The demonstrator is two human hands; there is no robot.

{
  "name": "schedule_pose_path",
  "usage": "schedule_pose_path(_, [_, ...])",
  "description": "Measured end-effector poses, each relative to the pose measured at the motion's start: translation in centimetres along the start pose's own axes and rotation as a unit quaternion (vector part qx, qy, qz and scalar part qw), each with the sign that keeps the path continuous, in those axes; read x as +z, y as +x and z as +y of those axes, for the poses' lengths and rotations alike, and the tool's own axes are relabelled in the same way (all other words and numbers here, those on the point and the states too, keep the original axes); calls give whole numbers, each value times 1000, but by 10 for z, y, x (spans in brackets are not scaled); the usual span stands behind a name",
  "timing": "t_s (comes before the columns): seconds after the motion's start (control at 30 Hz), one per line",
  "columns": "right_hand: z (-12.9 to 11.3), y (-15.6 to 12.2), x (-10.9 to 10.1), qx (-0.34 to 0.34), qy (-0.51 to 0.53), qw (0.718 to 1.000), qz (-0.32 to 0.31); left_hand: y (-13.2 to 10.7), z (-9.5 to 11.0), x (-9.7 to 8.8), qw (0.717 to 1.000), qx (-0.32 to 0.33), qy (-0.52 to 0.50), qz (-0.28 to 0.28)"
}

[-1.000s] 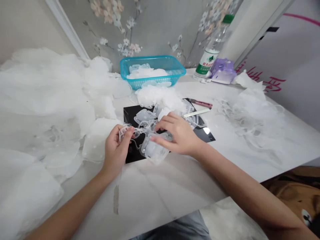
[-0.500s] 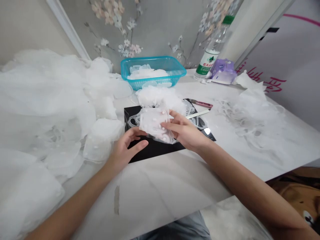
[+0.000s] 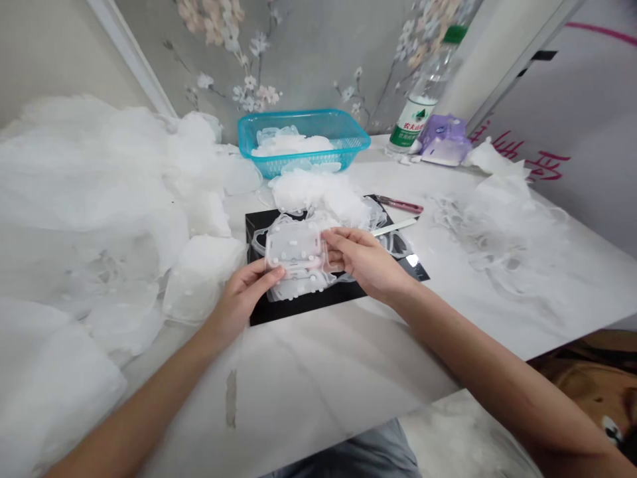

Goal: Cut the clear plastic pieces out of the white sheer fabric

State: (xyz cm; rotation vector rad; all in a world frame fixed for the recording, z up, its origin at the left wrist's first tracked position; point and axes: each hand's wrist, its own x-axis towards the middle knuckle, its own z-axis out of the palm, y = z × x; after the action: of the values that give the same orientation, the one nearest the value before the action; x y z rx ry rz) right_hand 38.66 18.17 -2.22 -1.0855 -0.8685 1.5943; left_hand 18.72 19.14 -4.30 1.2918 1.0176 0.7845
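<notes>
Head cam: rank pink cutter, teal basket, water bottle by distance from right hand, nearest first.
From the right hand:
1. Pink cutter: just beyond the hand, right, at the black sheet's far edge.
2. Teal basket: back of the table, left of the hand.
3. Water bottle: back of the table, right of the basket.

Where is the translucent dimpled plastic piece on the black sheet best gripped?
Probably by its side edges, pinched from left and right, as the left hand and right hand do: the translucent dimpled plastic piece looks thin and flat, with loose film bunched below.

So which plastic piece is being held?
The dimpled translucent piece held between the left hand and right hand, above the black board; the others lie in heaps.
</notes>
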Motion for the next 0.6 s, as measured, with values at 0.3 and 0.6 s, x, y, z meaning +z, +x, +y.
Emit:
schedule_pose_path(0.3, [-1,-2,0,-38,-53,998,-15,1,0,6,979,111,40,169])
schedule_pose_path(0.6, [5,-5,0,-130,-261,952,-93,-1,4,3,998,2,-7,68])
